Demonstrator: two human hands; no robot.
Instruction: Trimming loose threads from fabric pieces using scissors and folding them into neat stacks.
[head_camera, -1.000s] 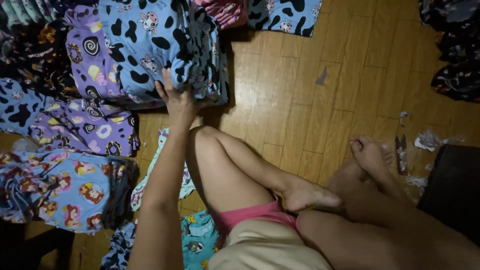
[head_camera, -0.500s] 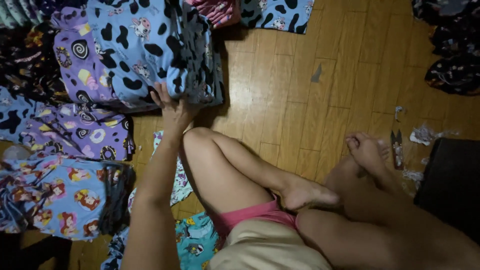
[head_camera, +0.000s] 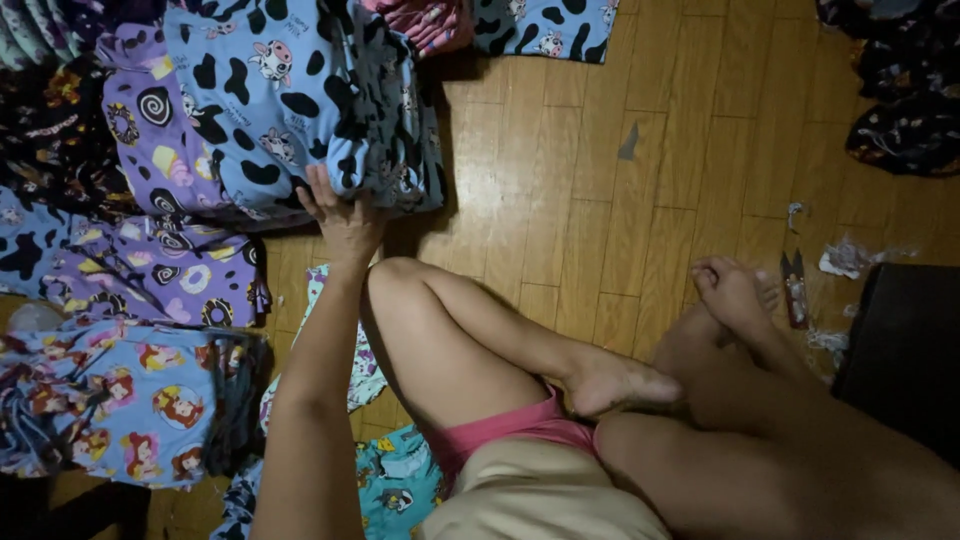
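My left hand reaches forward with fingers spread and rests on the near edge of a stack of folded blue cloth with black cow spots. I cannot tell whether the fingers grip the cloth or only press on it. My right hand is out of view. I sit on a wooden floor with my legs crossed, my left knee just below the hand.
Folded patterned cloths lie at the left: a purple stack and a light blue cartoon-print stack. Teal cloth lies under my leg. Dark cloths sit far right, small snips and scraps by a dark object.
My left hand has stayed on the edge of the cow-spotted stack. The view has shifted slightly, so the stack and hand sit a little lower and to the left.
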